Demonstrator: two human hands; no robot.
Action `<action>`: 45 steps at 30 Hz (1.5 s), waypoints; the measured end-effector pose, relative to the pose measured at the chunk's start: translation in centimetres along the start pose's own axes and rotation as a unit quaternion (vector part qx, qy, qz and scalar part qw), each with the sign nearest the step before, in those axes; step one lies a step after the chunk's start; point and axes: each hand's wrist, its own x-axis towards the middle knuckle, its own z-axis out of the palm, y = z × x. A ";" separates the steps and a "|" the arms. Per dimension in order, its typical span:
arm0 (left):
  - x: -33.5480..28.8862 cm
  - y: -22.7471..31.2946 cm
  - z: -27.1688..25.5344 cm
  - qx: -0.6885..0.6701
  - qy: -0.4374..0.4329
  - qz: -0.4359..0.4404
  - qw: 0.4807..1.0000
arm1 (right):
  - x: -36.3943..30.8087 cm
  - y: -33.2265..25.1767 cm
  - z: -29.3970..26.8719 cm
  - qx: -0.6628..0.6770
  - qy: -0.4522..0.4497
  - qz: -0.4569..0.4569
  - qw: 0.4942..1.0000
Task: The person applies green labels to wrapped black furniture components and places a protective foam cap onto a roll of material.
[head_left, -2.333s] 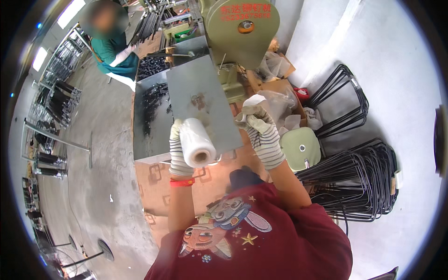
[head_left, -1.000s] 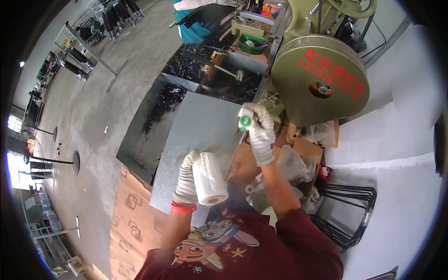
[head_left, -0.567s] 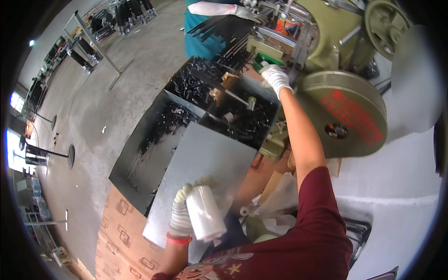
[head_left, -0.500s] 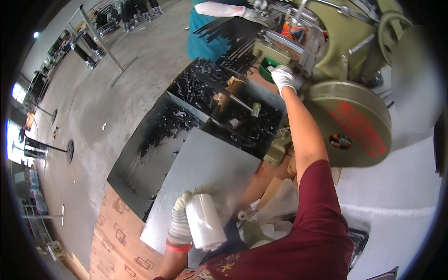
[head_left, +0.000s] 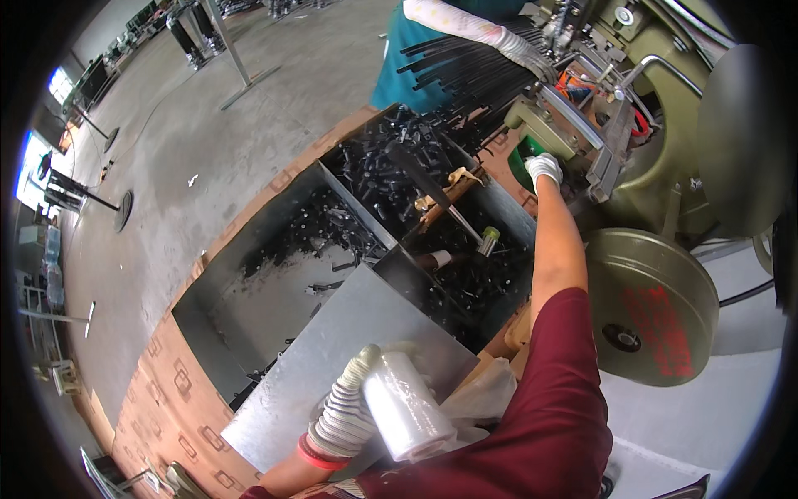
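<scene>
My left hand (head_left: 347, 412), in a white knitted glove with a red cuff, is closed around a roll of clear plastic film (head_left: 406, 406). It holds the roll tilted above a flat grey metal sheet (head_left: 332, 353). My right hand (head_left: 545, 171), in a white glove, reaches into a green container (head_left: 524, 158) beside the olive-green machine (head_left: 665, 158). Its fingers look curled, and whatever lies between them is hidden.
Metal bins (head_left: 353, 204) hold many small black parts. A hammer (head_left: 436, 195) lies across them. A co-worker's gloved hand (head_left: 528, 56) rests by long black rods (head_left: 465, 62). The machine's round guard (head_left: 652, 308) stands right of my forearm.
The whole view has shifted, so the machine and container appear farther right and lower. My left hand still holds the roll, and my right hand stays at the green container.
</scene>
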 end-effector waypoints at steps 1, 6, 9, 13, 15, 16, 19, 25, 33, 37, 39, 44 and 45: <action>0.2 0.0 -0.2 -0.006 -0.008 0.001 1.000 | -0.2 0.0 0.1 -0.005 0.009 0.002 1.000; 0.1 -0.1 -0.9 0.023 0.012 0.014 1.000 | -2.8 0.4 -1.5 0.135 0.077 -0.041 0.987; 0.6 -0.5 -1.3 0.048 0.010 0.039 0.998 | -4.4 1.7 -1.4 0.391 0.186 -0.110 0.895; 0.4 -0.8 -1.5 0.034 -0.008 0.049 0.998 | -9.1 1.9 -5.3 0.654 -0.086 -0.117 0.742; -0.1 -1.1 -1.7 0.034 -0.018 0.046 0.998 | -13.1 3.3 -6.9 0.721 -0.174 -0.130 0.658; -0.6 -1.2 -2.0 0.040 -0.014 0.045 0.998 | -15.4 3.8 -7.2 0.771 -0.250 -0.117 0.574; -3.2 -1.5 -2.5 0.036 -0.037 0.021 0.998 | -24.5 5.5 -8.6 0.757 -0.287 -0.256 0.528; -10.1 -1.2 -4.8 0.044 -0.110 -0.003 0.993 | -43.9 6.9 -13.1 0.715 -0.248 -0.331 0.563; -24.8 4.7 -16.0 0.067 -0.139 0.082 0.985 | -65.3 3.7 -10.5 0.796 -0.360 -0.185 0.450; -34.7 8.8 -23.6 -0.019 -0.083 0.150 0.985 | -78.2 1.4 -4.8 0.835 -0.476 -0.073 0.266; -39.5 10.9 -26.9 -0.081 -0.068 0.192 0.976 | -84.2 -1.2 -2.1 0.793 -0.574 -0.071 0.193; -44.9 17.6 -36.7 -0.144 0.010 0.309 0.940 | -92.9 -6.9 5.0 0.699 -0.673 0.209 0.119; -45.1 18.9 -37.9 -0.151 0.008 0.318 0.936 | -93.6 -8.1 6.1 0.686 -0.682 0.211 0.138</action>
